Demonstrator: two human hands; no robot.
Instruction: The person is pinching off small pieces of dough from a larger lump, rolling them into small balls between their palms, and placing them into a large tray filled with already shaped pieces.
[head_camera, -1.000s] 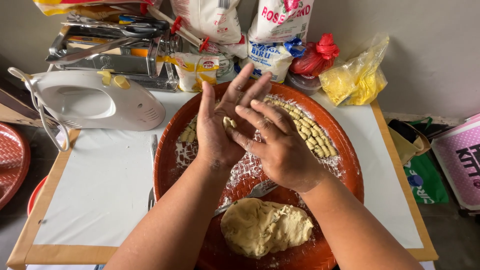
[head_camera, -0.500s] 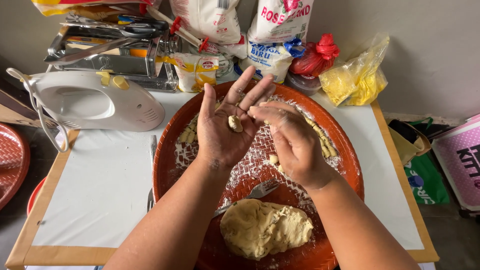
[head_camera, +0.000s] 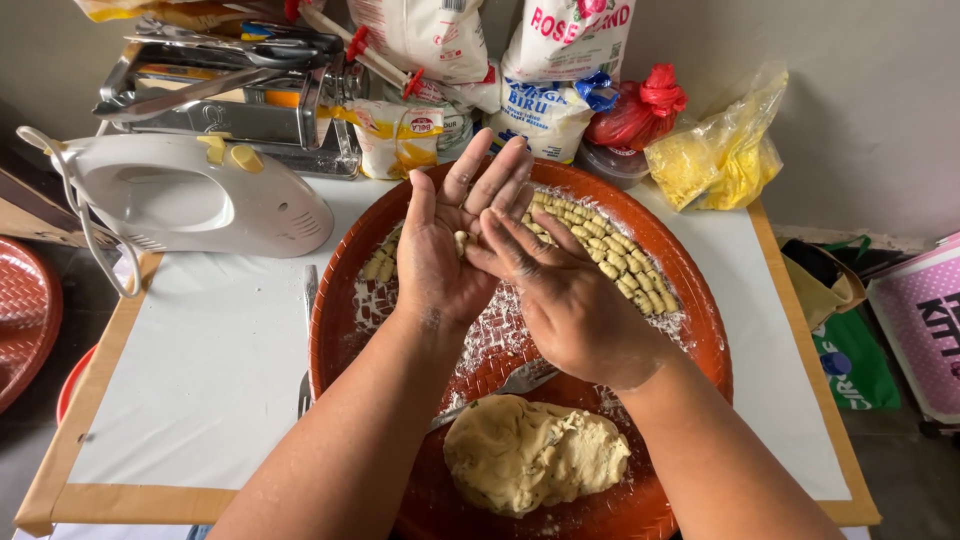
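My left hand (head_camera: 450, 250) is held palm up over a round brown tray (head_camera: 690, 300), with a small piece of pale dough (head_camera: 461, 240) on the palm. The fingers of my right hand (head_camera: 565, 300) lie flat across that piece, pressing it against the left palm. Rows of small shaped dough pieces (head_camera: 610, 260) lie on the floured far side of the tray. A large lump of dough (head_camera: 535, 455) rests at the tray's near edge. A metal utensil (head_camera: 520, 380) lies on the tray between the lump and my hands.
A white hand mixer (head_camera: 190, 205) lies on the white-covered table (head_camera: 200, 380) at the left. Behind it stands a metal pasta machine (head_camera: 230, 100). Flour bags (head_camera: 560, 60), a red bag (head_camera: 635, 110) and a yellow bag (head_camera: 720, 150) line the back wall. A red basket (head_camera: 20, 320) sits at far left.
My right hand lifted off the left palm, showing the dough piece, then came back over it. Its fingers now lie across the piece again.
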